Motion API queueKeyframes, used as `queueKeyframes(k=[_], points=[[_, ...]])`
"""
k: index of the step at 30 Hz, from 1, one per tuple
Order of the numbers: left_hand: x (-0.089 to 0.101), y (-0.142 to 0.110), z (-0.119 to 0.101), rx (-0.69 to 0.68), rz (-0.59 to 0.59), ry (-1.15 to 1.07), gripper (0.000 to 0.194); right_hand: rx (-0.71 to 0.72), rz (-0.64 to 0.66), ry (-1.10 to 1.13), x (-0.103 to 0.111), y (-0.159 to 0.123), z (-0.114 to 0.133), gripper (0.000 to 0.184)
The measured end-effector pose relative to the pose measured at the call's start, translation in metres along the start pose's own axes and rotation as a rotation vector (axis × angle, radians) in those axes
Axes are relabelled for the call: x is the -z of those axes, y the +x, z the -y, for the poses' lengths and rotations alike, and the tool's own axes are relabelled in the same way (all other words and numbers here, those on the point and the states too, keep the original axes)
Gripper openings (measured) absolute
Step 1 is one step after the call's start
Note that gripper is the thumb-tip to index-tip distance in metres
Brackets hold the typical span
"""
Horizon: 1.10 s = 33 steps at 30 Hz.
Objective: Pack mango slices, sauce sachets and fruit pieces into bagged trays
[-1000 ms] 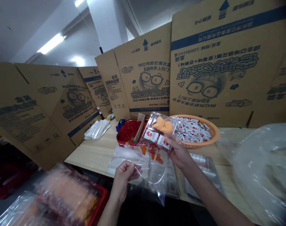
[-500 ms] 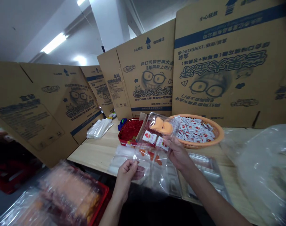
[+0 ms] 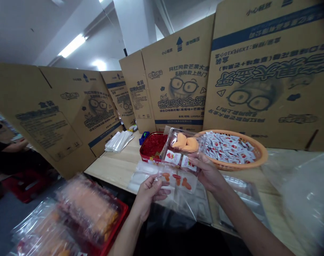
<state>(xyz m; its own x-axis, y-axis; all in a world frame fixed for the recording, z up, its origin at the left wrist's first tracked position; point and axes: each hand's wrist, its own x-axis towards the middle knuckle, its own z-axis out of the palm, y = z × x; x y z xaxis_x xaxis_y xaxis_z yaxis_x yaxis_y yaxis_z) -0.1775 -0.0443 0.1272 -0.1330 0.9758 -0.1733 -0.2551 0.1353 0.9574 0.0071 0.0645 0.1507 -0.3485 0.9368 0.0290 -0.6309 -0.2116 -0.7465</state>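
A clear plastic tray (image 3: 200, 141) is tilted up before me, with two orange puffy sweets (image 3: 187, 143) at its far end and white printed sachets (image 3: 173, 156) in the middle. Red-orange gummy pieces (image 3: 179, 180) show through the clear plastic at its near end. My right hand (image 3: 208, 173) is closed on the tray's right side, thumb by one sachet. At the near left, my left hand (image 3: 150, 193) pinches the edge of a clear plastic bag (image 3: 187, 202) between thumb and forefinger. How far the bag covers the tray I cannot tell.
An orange basket (image 3: 261, 156) of sachets stands behind right, a red tin (image 3: 144, 153) of red pieces behind left. Plastic sleeves (image 3: 119, 141) and empty trays (image 3: 240, 192) lie on the table. Cardboard boxes (image 3: 178, 89) wall the back. A red crate (image 3: 121, 213) holds packed orange sweets.
The view has turned slightly left, so things shift right in it. Both hands keep hold; the tray's near end is flatter and the gummies show more plainly.
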Motion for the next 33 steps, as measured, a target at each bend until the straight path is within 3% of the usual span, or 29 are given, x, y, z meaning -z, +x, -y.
queueKeyframes(k=[12,21,26,33], points=[[0.013,0.002,-0.001,-0.076,-0.176,-0.109,0.064,-0.01,-0.022,0.05,0.01,0.005,-0.009,0.028],[0.01,0.002,-0.005,-0.076,-0.163,-0.017,0.062,0.038,-0.008,0.044,-0.005,0.008,-0.012,0.027],[0.003,0.007,-0.009,-0.123,-0.261,-0.055,0.065,0.016,0.038,0.002,-0.003,0.009,-0.015,0.028],[0.001,0.011,-0.012,-0.088,-0.156,-0.107,0.042,-0.022,0.081,-0.139,-0.012,0.004,-0.019,0.027]])
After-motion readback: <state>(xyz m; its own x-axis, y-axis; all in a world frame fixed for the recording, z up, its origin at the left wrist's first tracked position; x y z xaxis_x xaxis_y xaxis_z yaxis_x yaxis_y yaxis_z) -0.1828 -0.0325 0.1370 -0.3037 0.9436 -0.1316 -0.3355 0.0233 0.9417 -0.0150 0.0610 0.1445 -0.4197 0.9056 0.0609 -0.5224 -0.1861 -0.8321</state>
